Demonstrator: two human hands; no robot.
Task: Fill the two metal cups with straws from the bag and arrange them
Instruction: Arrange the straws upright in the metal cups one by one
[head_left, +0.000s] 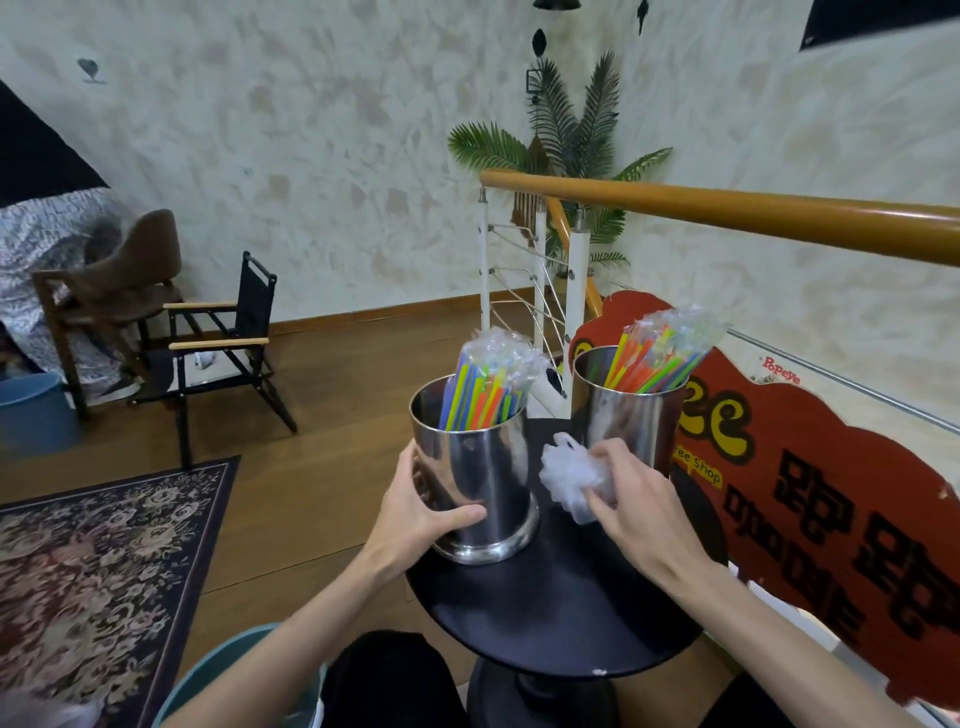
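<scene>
On the left, the left hand (415, 512) wraps the near metal cup (480, 478), thumb across its front, on the round black table (561, 613). Wrapped coloured straws (483, 389) stand packed inside it. Just right, the right hand (641, 512) pinches a crumpled clear plastic bag (569, 475) in curled fingers. Farther right, the far metal cup (623, 400) holds its own straw bundle (657, 356), beside a red shop sign (831, 478).
</scene>
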